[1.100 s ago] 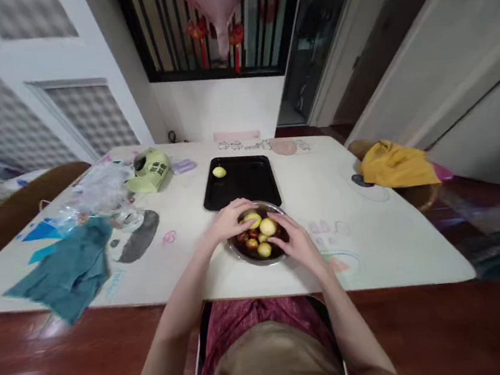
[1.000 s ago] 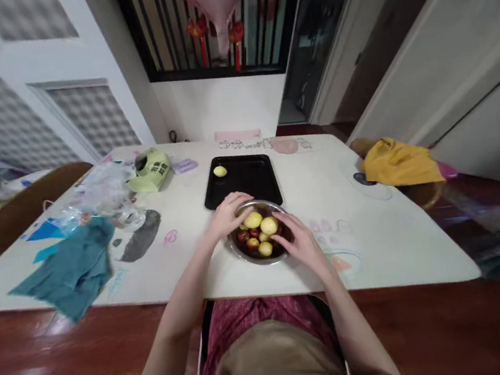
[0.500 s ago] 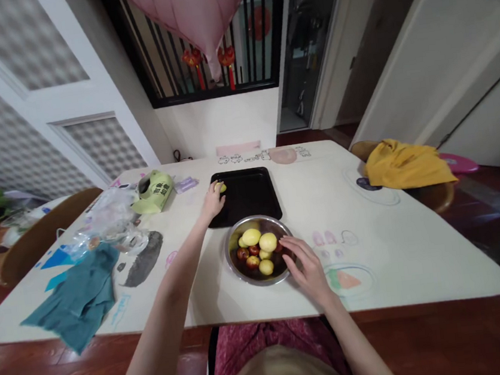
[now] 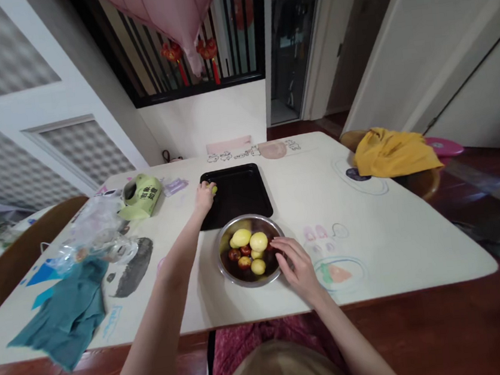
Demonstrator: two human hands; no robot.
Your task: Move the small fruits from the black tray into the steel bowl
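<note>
Over the left edge of a black baking tray [image 4: 242, 194], my left hand [image 4: 205, 197] is closed around a small yellow-green fruit [image 4: 214, 190], which shows beyond its fingertips. In front of the tray stands a steel bowl [image 4: 228, 274] with several yellow lemons [image 4: 258, 242] and dark red plum-like fruits [image 4: 244, 263] in it. My right hand [image 4: 297, 263] rests at the bowl's right rim, thumb and fingers apart, fingertips reaching just inside beside a dark red fruit. Whether they touch that fruit I cannot tell.
On the left of the white table [image 4: 374, 245] lie a teal cloth [image 4: 69, 310], clear plastic packaging [image 4: 102, 237], a green visor [image 4: 143, 196] and a purple packet [image 4: 175, 186]. A yellow cloth [image 4: 393, 153] hangs over a chair at the right. A pink balloon [image 4: 171, 10] hangs ahead.
The whole view has shifted slightly. My left hand still holds the yellow-green fruit at the tray's left edge, and my right hand stays at the bowl's rim.
</note>
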